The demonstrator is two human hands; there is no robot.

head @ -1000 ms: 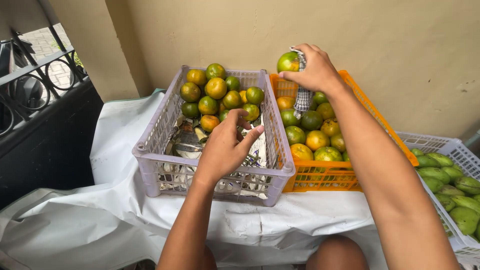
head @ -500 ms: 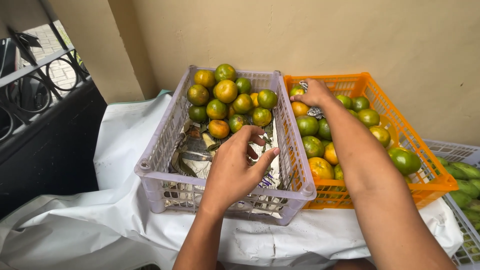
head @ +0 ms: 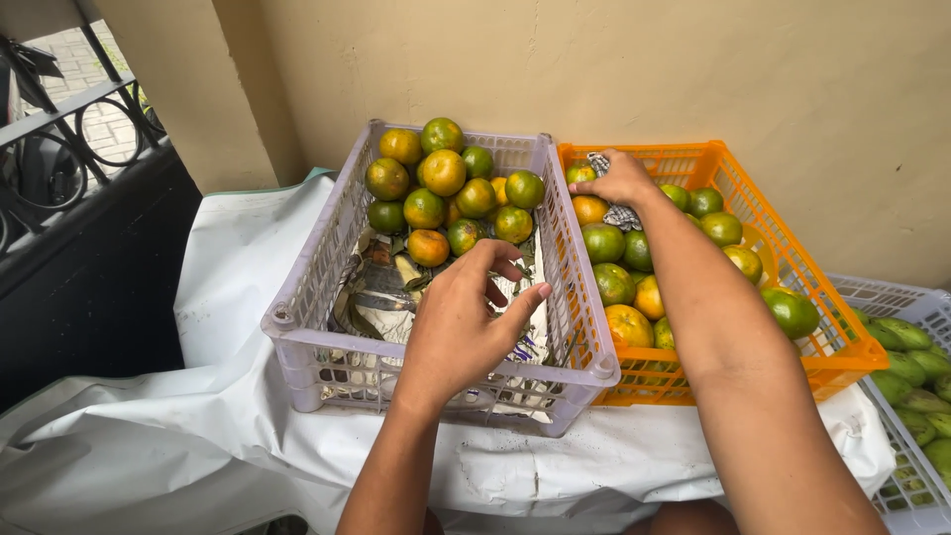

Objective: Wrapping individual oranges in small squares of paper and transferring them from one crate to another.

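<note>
Over the near half of the pale lilac slatted plastic crate (head: pixel 322 272), the left hand (head: pixel 466 322) hovers with loosely curled, spread fingers, empty, its fingertips above the crumpled printed paper lining (head: pixel 386 287) that covers the crate's floor. Beyond those fingertips, at the far end of the same crate, lies a heap of round green-and-orange citrus fruits (head: pixel 446 188), the nearest orange one just ahead of the hand. To the right, the right hand (head: pixel 619 180) reaches into the far left corner of the bright orange slatted plastic crate (head: pixel 783 213), palm down and fingers bent over a patterned black-and-white scrap of paper (head: pixel 621 215) and a small green fruit (head: pixel 582 174) at the crate's rim; whether it actually grips anything cannot be told. More green and orange citrus (head: pixel 634 297) fills the orange crate under and beside that forearm. The two crates stand touching side by side on a white plastic sheet (head: pixel 228 297) against a beige wall (head: pixel 693 69). At the far right, a white slatted basket (head: pixel 882 297) holds elongated green fruits (head: pixel 916 367). A black metal railing (head: pixel 69 129) stands at the left.
</note>
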